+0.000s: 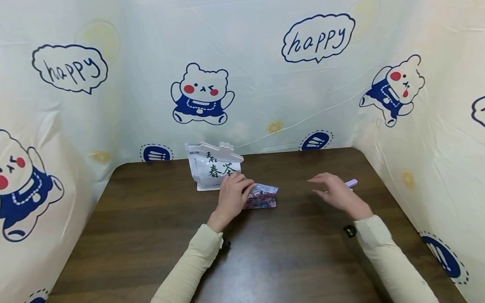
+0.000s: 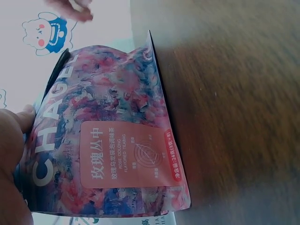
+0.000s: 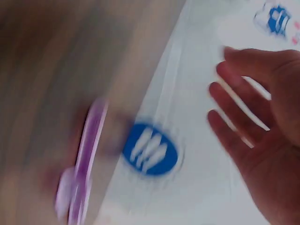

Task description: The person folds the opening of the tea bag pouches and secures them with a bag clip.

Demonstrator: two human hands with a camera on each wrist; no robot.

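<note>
My left hand grips the top edge of a pink-and-blue patterned tea pouch standing on the table. The left wrist view shows the pouch's printed front close up, with the thumb at its top edge. My right hand hovers to the right of the pouch, apart from it, fingers extended and holding nothing. Below and behind that hand lies a slim purple bag clip, partly hidden in the head view. It appears blurred in the right wrist view as a long bar with a side piece.
A white tea bag with dark green characters stands behind my left hand. A white cloud-shaped clip sits across its top. The dark wooden table meets a cartoon-printed cloth at the back and sides.
</note>
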